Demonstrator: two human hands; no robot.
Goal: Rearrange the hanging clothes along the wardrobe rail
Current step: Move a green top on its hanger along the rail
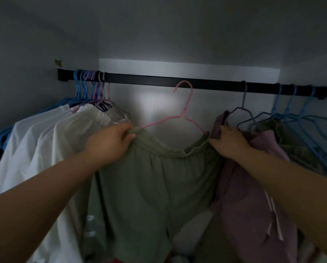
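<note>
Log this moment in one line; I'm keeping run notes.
left hand: grips green garment | right hand: grips same waistband | pink hanger: on rail

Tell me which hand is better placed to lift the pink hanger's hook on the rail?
Probably the left. The left hand grips the green garment where the pink hanger arm emerges, below its hook on the rail. The right hand is beside the purple garment.

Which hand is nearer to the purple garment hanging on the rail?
Right. The right hand grips the green garment's waistband directly against the purple garment; the left hand grips the waistband's far end, beside the white clothes.
</note>
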